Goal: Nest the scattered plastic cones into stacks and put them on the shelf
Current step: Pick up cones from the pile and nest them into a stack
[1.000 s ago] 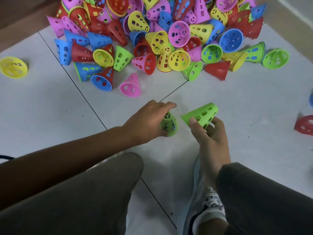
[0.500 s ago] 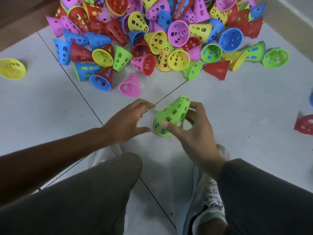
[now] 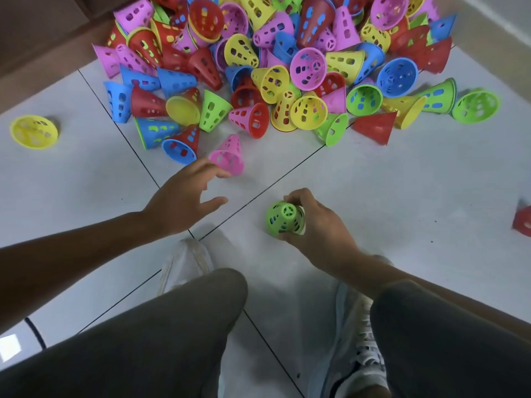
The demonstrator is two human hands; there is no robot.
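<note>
Single head-worn wide-angle view, looking steeply down and forward from close above the knees point(image 3: 178, 326); floor point(image 3: 402, 196) near, cone pile point(image 3: 273, 67) at far edge.

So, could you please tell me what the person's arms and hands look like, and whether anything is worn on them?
Both hands, left and right, are bare: no gloves, rings or watch show. Both forearms are bare too, with no sleeve in view.
</note>
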